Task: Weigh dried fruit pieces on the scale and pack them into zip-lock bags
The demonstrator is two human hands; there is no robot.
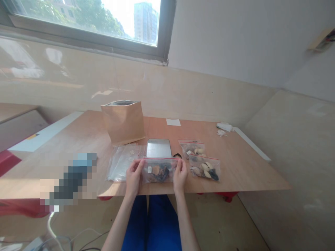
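A clear zip bag [160, 175] with a red seal line and a small white label is stretched between my two hands, with dark and brown dried pieces inside. My left hand [134, 174] pinches its top left corner, and my right hand [180, 173] grips the top right corner. Just behind the bag lies a flat silver scale [158, 147], partly covered by it. To the right rest two filled zip bags, the nearer one [205, 169] with pale and dark pieces, the farther one [192, 147] partly overlapped. Flat clear bags [121, 164] are stacked beside my left hand.
A brown paper pouch [124, 122] stands upright with its top open at the back left. A white paper [173, 122] and crumpled white scraps [223, 128] lie toward the wall. A pixelated object [70, 179] occupies the left of the wooden table [248, 170].
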